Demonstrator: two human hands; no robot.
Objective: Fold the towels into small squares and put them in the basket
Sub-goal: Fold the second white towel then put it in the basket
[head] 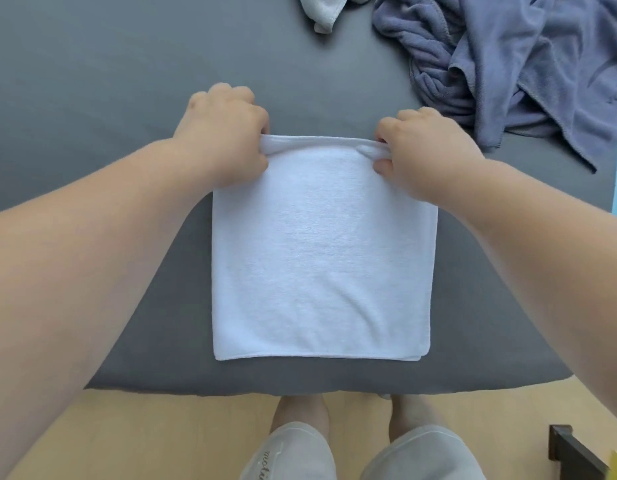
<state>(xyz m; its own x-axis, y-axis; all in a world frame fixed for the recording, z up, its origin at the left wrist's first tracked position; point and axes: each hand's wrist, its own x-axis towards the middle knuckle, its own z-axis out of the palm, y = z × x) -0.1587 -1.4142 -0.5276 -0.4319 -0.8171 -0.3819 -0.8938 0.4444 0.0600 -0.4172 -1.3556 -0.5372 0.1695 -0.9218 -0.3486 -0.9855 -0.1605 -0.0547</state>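
Note:
A white towel (pixel 321 254) lies folded in a near-square on the grey bed surface (pixel 92 98), its near edge close to the bed's front edge. My left hand (pixel 224 136) pinches the towel's far left corner. My right hand (pixel 428 154) pinches the far right corner. The far edge is lifted slightly between the two hands and looks rolled. No basket is in view.
A crumpled blue-grey towel (pixel 528 67) is heaped at the far right of the bed. Another pale towel (pixel 321 10) lies at the top edge of the view. A dark wooden piece of furniture (pixel 573 452) stands on the floor at the lower right, beside my legs.

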